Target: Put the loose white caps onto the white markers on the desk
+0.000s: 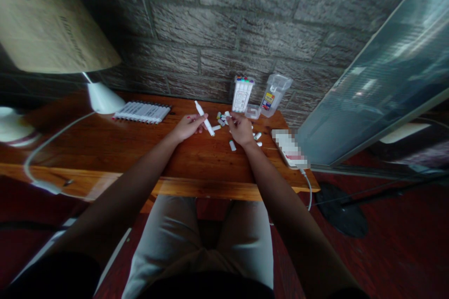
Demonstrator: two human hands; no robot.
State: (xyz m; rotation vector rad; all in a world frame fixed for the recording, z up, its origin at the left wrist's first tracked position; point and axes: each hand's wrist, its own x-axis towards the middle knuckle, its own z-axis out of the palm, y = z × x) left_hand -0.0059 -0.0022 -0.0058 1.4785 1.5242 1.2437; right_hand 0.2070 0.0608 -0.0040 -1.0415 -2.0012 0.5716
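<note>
My left hand [190, 127] grips a white marker [199, 108] by its middle, tilted with its upper end pointing away from me. The marker's narrow upper end looks uncapped. Beside it, my right hand [241, 130] pinches a small white marker cap [227, 114] between thumb and fingers. Loose marker caps [233, 145] with coloured ends lie scattered on the table around and partly under that hand. Behind it stands a clear case of white markers [242, 96] with several coloured tops. To the left, several white markers [142, 112] lie side by side in a row.
A clear plastic case [275, 96] with a yellow label stands near the wall. On the wooden table [206, 163], a white device with a cable [291, 148] lies at the right. A lamp [103, 97] stands at the left, its cord [52, 138] crossing the tabletop.
</note>
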